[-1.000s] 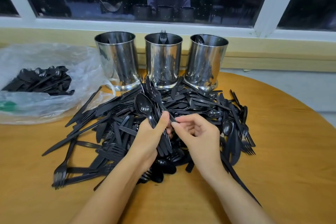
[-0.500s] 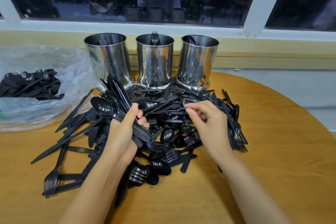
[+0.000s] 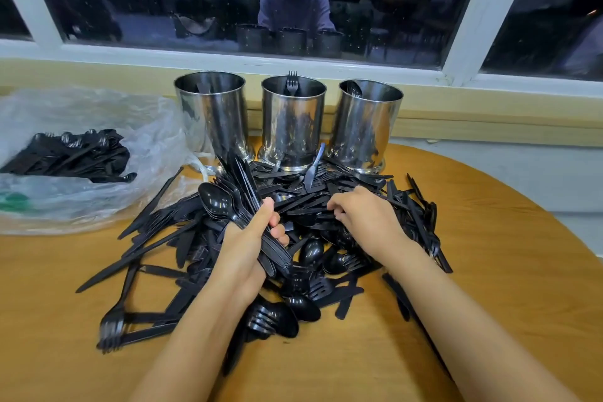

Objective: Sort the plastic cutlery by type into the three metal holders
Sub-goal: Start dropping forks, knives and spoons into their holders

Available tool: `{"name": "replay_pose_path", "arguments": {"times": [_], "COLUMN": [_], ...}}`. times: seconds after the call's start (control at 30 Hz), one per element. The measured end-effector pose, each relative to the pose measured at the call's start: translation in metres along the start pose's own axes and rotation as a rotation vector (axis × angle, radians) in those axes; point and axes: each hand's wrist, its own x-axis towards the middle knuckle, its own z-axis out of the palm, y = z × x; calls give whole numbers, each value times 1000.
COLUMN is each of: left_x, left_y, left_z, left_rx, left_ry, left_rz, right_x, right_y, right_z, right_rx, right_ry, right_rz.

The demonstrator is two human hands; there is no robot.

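Far to the left of the left hand [image 3: 248,248] lies a clear plastic bag [image 3: 81,192] with more black cutlery in it. The left hand grips a bunch of cutlery [image 3: 241,186] with a spoon on top. The ends of the bunch point up toward the left holder [image 3: 212,117].

A second ago both hands were at this bunch. Now the right hand [image 3: 365,219] has let go and gone into the big pile [image 3: 163,238], just to the right of the left hand. Its fingers curl down among the pieces, but I cannot tell if it has one.

Past the hands, the middle holder [image 3: 292,127] shows a fork [image 3: 292,83]. The right holder [image 3: 365,127] shows a spoon [image 3: 355,88].

I think the person is hunting for another piece to add to the bunch. Most pieces lie on the bench [image 3: 489,271], so the sorting has only just started.
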Motion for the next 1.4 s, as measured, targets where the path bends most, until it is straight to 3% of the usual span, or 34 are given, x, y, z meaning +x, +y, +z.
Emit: {"name": "replay_pose_path", "arguments": {"times": [0.2,0.37,0.43,0.57,0.7,0.77,0.83,0.93,1.07,1.23,1.4], "left_x": [-3,-1,-1,1,0,-1,-2,-1,3,2,8], "left_y": [1,0,0,0,0,-1,-2,-4,-4,1,-3], "left_z": [2,-1,-3,-2,-1,0,1,1,-1,-1,-7], "left_rx": [15,38,50,37,2,21,57,100,117,153,53], "left_ry": [-25,-37,-34,-33,-29,-14,1,33,64,139,155], "left_rz": [-17,-22,-37,-38,-40,-46,-35,-11,-10,3,50], "right_x": [2,3,4,5,-7,-18,-30,-45,-53,-54,-52], "right_y": [2,3,3,-1,-19,-32,-48,-71,-88,-93,-85], "right_z": [2,4,1,-25,-55,-61,-57,-34,-7,11,10], "right_rx": [-37,-101,-79,267,750,1095,1419,1672,1552,1251,1137], "right_ry": [-56,31,182,537,733,712,586,386,252,205,126], "right_rz": [-43,-111,-166,-146,8,88,199,329,320,179,-17]}}
